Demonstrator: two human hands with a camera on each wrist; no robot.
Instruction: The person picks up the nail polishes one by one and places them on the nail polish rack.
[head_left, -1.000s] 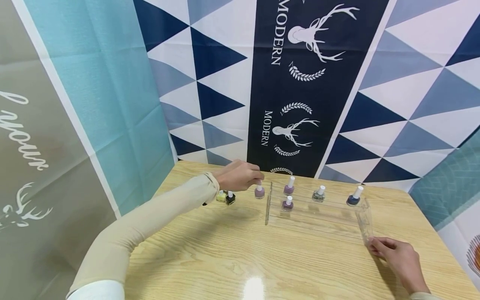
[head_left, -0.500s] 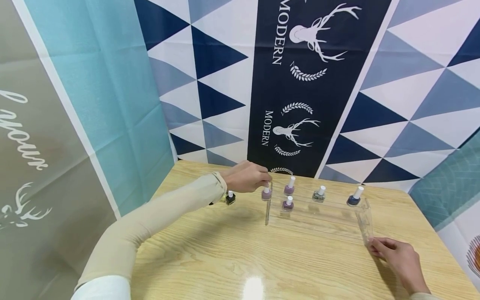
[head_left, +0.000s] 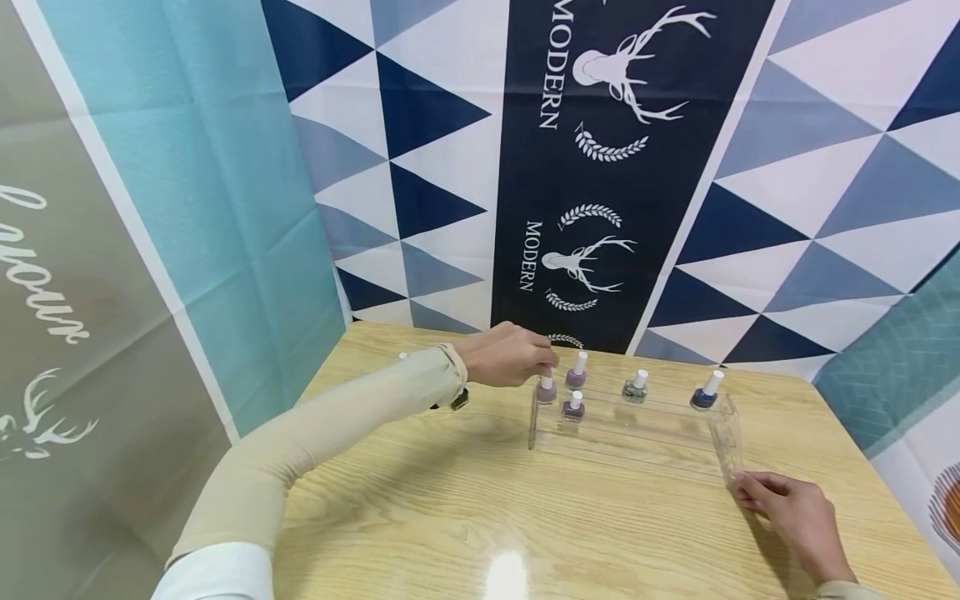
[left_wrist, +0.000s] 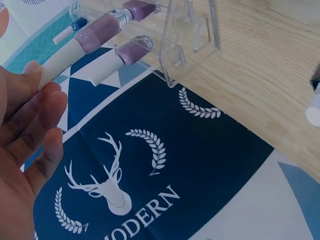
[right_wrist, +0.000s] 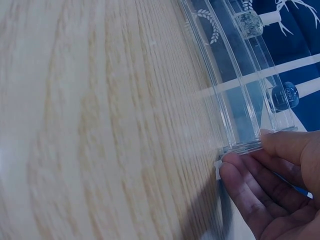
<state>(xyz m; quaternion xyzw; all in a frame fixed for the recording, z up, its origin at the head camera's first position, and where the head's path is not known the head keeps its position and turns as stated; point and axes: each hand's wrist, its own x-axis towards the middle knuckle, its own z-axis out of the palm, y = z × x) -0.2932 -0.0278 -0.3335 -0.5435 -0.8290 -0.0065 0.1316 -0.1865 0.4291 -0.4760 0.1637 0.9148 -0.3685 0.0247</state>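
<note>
My left hand (head_left: 510,356) pinches the white cap of a mauve nail polish bottle (head_left: 546,392) at the left end of a clear acrylic rack (head_left: 533,427). In the left wrist view this bottle (left_wrist: 100,34) is tilted, its glass overlapping the rack's shelves. My right hand (head_left: 795,512) grips the rack's near right corner, thumb and fingers on either side of the end panel in the right wrist view. On the rack stand another mauve bottle (head_left: 576,378), a dark purple one (head_left: 573,409) one tier lower, a glittery clear one (head_left: 635,389) and a dark blue one (head_left: 706,394).
A black nail polish bottle (head_left: 461,399) stands on the wooden table (head_left: 450,500) left of the rack, partly covered by my left sleeve (head_left: 360,408). Another white cap (head_left: 403,356) peeks out behind the sleeve. Printed fabric (head_left: 435,167) hangs behind the table.
My left hand has carried the mauve bottle rightward from beside the rack to over its left end. The sleeve now hides the yellow bottle seen earlier. The right hand stays on the corner.
</note>
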